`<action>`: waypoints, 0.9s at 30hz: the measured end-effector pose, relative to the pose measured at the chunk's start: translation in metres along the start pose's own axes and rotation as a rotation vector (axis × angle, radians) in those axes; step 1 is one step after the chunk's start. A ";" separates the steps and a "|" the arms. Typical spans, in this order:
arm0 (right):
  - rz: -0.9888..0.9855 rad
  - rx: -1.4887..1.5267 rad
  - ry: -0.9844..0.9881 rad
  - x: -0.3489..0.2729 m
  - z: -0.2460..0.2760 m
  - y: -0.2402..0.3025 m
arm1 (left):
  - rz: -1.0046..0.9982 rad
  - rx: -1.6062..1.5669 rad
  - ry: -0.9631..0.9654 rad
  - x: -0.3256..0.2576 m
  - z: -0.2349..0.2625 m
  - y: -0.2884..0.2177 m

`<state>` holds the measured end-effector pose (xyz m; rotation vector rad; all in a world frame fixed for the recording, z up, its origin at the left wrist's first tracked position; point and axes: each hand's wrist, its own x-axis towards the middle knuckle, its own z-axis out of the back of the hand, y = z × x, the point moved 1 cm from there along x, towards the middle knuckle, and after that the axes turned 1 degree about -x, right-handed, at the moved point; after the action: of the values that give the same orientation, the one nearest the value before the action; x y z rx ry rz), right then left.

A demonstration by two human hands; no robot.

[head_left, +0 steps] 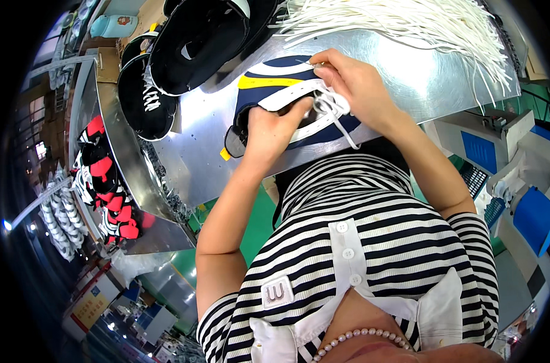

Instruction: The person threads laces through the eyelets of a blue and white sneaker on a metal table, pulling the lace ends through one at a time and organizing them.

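A navy shoe upper (270,83) with white and yellow stripes lies on its side on the metal table, in front of my body. My left hand (278,127) reaches into its opening and holds it; the fingers are hidden inside, and the thumb lies near the eyelet strip. White shoelace (330,110) is bunched in loops over the front of the opening, one end hanging toward me. My right hand (359,91) is over the toe side, its thumb and forefinger pinched at the far edge. Something thin and pale shows at those fingertips, too small to name.
A large pile of white laces (402,21) covers the far right of the metal table (193,172). Black shoe uppers (193,45) are stacked at the far left. Red, black and white pieces (108,187) hang beyond the left edge. Boxes with blue panels (480,151) stand at the right.
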<state>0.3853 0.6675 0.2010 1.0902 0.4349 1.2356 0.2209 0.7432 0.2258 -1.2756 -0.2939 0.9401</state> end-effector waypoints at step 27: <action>-0.149 0.158 -0.122 0.001 -0.011 -0.002 | -0.663 0.763 -0.276 -0.059 -0.009 -0.010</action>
<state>0.3783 0.6728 0.1941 1.2381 0.5171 1.0109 0.1950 0.6943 0.2498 -0.2982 -0.4775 0.5510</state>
